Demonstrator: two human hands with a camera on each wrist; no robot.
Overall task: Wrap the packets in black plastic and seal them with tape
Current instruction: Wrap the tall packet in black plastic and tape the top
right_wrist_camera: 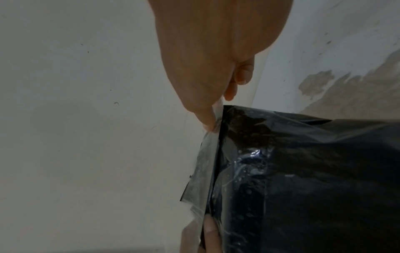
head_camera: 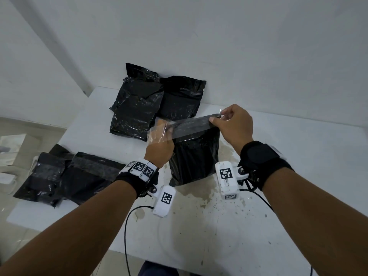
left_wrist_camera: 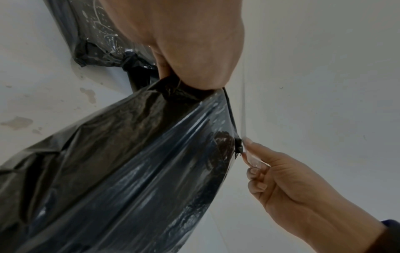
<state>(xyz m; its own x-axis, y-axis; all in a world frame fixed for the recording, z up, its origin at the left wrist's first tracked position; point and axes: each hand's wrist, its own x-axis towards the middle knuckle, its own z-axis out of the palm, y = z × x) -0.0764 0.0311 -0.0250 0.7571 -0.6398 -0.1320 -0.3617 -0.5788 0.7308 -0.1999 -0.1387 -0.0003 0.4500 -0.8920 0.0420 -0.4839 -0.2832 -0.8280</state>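
Nearest the wearer, both forearms reach out over a white table (head_camera: 278,196) whose top is stained with brown blotches. A black-wrapped packet (head_camera: 194,156) stands on edge on the table between the two hands, its lower end resting on the stained patch. A strip of clear tape (head_camera: 187,126) runs along the packet's upper edge from one hand to the other. The left hand (head_camera: 159,146) holds the left end: its fingers are curled, its grip closed on the tape and the packet's top corner, and tape film lies over the fingers. The right hand (head_camera: 233,126) pinches the right end of the tape between thumb and forefinger, the other fingers curled beneath; the left wrist view shows this pinch (left_wrist_camera: 251,157) right at the packet's corner. The right wrist view shows the tape (right_wrist_camera: 207,162) lying partly on the black plastic and partly overhanging its edge. To the left, at the table's near edge, lies a flat pair of taped black packets (head_camera: 65,176). Farther back, two more wrapped packets (head_camera: 155,104) lean against the white wall (head_camera: 239,46), overlapping one another.
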